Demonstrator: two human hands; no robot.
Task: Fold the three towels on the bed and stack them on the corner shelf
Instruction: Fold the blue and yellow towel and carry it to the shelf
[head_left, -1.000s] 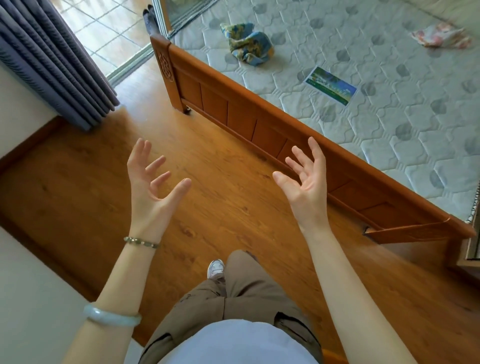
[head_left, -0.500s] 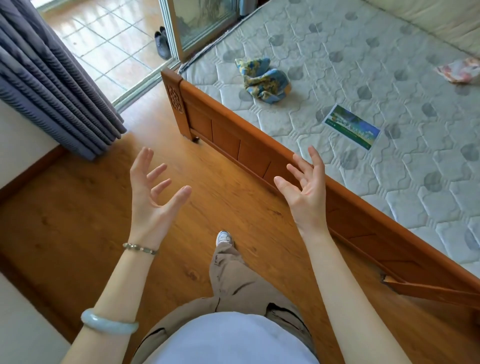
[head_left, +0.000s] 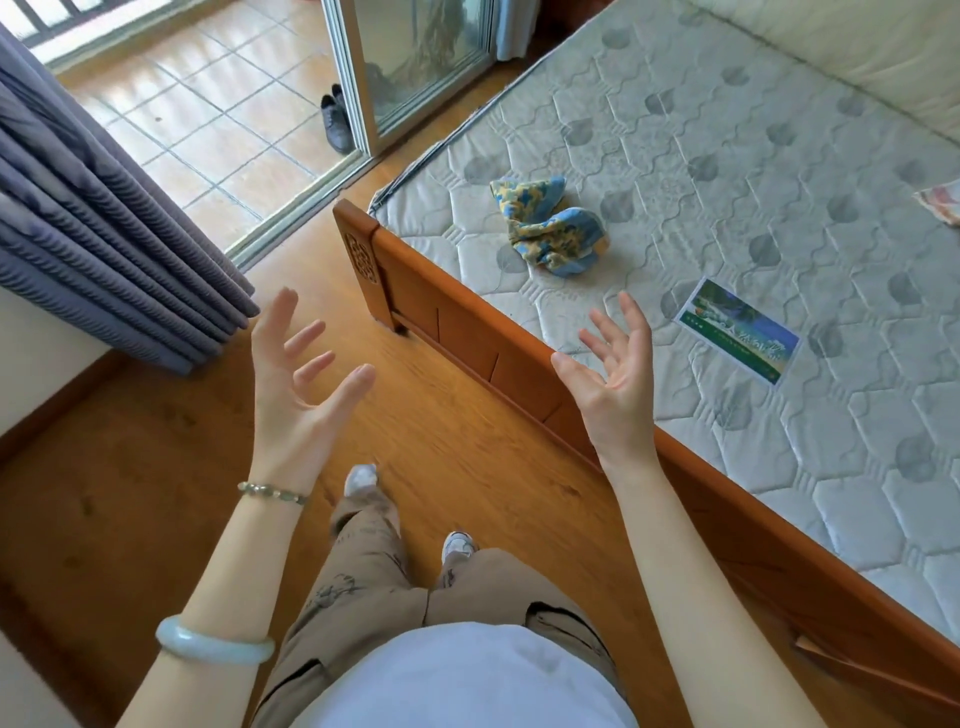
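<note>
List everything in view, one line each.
bed frame: one, orange-brown wood, right side
mattress: one, pale grey, in bed frame
crumpled towel: one, blue and yellow, on mattress near bed frame corner
patterned cloth: one, pinkish, on mattress at right edge
printed card: one, green and blue, flat on mattress
curtain: one, grey-purple, far left
shoes: one pair, dark, on tiles by glass door
left hand: one, grip open, empty, above floor
right hand: one, grip open, empty, above bed frame
</note>
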